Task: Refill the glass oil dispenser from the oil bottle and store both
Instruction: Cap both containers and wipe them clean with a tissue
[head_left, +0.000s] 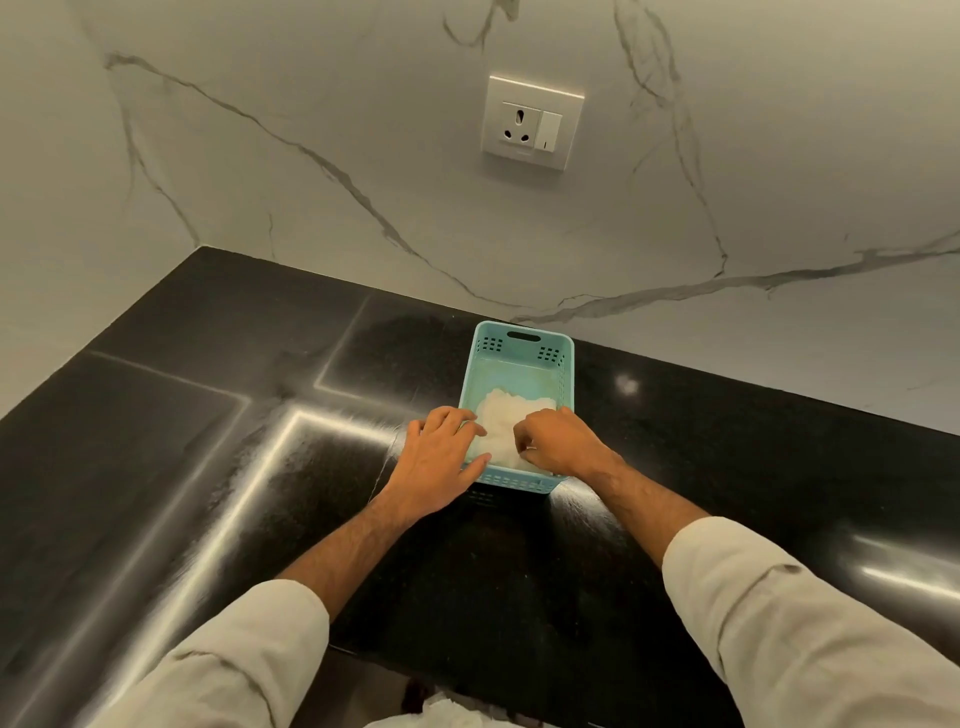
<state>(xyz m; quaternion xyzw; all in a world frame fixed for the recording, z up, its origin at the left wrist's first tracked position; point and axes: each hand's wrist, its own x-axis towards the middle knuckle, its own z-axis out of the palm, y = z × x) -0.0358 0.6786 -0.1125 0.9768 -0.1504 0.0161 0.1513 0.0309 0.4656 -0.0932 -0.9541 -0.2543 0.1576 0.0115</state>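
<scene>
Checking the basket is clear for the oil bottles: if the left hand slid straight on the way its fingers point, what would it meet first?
The left hand points right, over the basket rim. It would first meet the white cloth, then probably the right hand; depth is unclear.

We've got a pale teal plastic basket with vented walls sitting upright on the glossy black stone counter, crumpled white paper bunched in its near end

sleeves: cream, loose cloth, pushed up both forearms | left hand, right hand: bare
</scene>
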